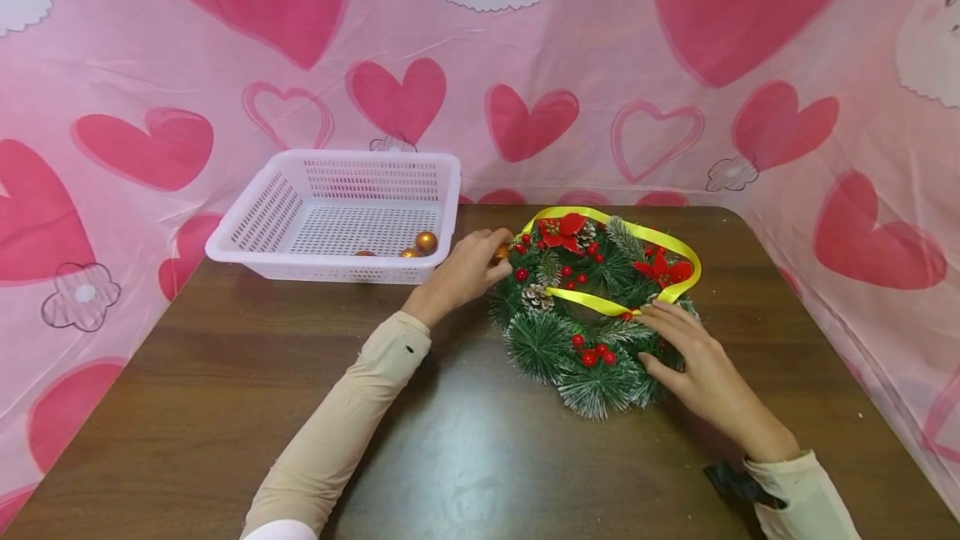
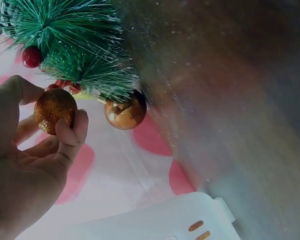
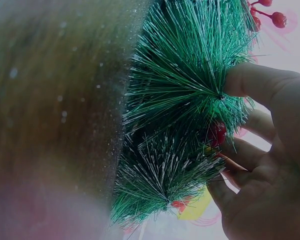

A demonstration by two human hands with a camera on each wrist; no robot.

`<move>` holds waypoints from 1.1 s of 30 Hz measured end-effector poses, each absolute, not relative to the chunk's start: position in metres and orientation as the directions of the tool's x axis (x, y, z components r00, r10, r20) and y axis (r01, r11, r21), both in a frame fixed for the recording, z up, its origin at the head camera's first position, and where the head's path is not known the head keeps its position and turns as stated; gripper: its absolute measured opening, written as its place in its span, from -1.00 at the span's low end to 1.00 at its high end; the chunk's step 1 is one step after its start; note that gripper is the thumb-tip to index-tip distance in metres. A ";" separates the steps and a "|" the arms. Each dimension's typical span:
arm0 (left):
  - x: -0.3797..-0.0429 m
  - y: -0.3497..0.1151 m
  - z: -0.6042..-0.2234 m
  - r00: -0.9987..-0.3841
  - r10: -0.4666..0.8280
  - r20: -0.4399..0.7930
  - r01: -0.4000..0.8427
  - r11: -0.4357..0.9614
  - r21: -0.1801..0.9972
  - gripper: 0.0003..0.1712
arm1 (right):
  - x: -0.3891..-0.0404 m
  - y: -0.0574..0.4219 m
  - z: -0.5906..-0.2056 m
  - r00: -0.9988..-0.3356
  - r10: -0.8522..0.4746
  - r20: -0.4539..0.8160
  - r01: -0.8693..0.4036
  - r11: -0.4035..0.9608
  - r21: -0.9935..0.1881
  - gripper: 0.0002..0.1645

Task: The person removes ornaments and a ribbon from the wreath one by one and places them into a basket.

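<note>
A green wreath [image 1: 558, 348] with frosted needles, red berries, pine cones and red flowers lies on the table, a yellow ribbon [image 1: 678, 244] looped over it. At its left edge my left hand [image 1: 467, 265] pinches a glittery orange-gold bauble [image 2: 55, 111] between thumb and fingers. A shinier gold bauble [image 2: 126, 111] hangs at the wreath's side just beyond, in the left wrist view. My right hand [image 1: 701, 365] holds the wreath's right side, its thumb against the green needles [image 3: 190, 85] and its fingers around the far side, partly hidden by them.
A white slotted plastic basket [image 1: 251, 255] stands at the back left with several gold baubles [image 1: 426, 242] in its near right corner. The brown wooden table [image 1: 247, 373] reaches back to a pink cloth [image 1: 480, 48] printed with hearts.
</note>
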State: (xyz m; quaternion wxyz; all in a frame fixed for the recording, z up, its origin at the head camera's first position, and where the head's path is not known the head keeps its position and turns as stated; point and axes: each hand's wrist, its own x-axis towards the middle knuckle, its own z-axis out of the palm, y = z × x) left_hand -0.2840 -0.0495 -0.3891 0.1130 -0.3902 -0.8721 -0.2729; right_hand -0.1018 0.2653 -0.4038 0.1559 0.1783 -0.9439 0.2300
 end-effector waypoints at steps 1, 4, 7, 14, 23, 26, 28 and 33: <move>-0.284 -0.049 -0.389 -0.671 0.619 0.409 0.742 0.548 0.387 -0.64 | -0.102 0.265 -0.404 -0.889 -0.263 0.375 -0.407 0.831 -0.380 -0.33; -0.283 -0.049 -0.388 -0.671 0.619 0.409 0.742 0.550 0.384 -0.65 | -0.101 0.265 -0.403 -0.893 -0.258 0.369 -0.399 0.832 -0.384 -0.33; -0.283 -0.049 -0.388 -0.667 0.623 0.407 0.744 0.547 0.383 -0.65 | -0.101 0.265 -0.403 -0.896 -0.256 0.364 -0.396 0.832 -0.389 -0.33; -0.283 -0.051 -0.388 -0.641 0.639 0.425 0.768 0.536 0.350 -0.63 | -0.101 0.265 -0.403 -0.888 -0.265 0.375 -0.410 0.826 -0.386 -0.33; -0.274 -0.052 -0.375 -0.634 0.645 0.427 0.773 0.529 0.349 -0.77 | -0.103 0.265 -0.403 -0.873 -0.282 0.398 -0.432 0.826 -0.362 -0.33; -0.272 -0.052 -0.369 -0.662 0.633 0.401 0.749 0.544 0.378 -0.77 | -0.103 0.265 -0.403 -0.869 -0.286 0.403 -0.436 0.827 -0.354 -0.34; -0.271 -0.052 -0.365 -0.680 0.623 0.386 0.732 0.550 0.403 -0.75 | -0.102 0.265 -0.403 -0.870 -0.285 0.403 -0.435 0.828 -0.355 -0.33; -0.273 -0.055 -0.358 -0.679 0.611 0.406 0.733 0.532 0.424 -0.67 | -0.102 0.265 -0.405 -0.876 -0.278 0.395 -0.426 0.829 -0.362 -0.33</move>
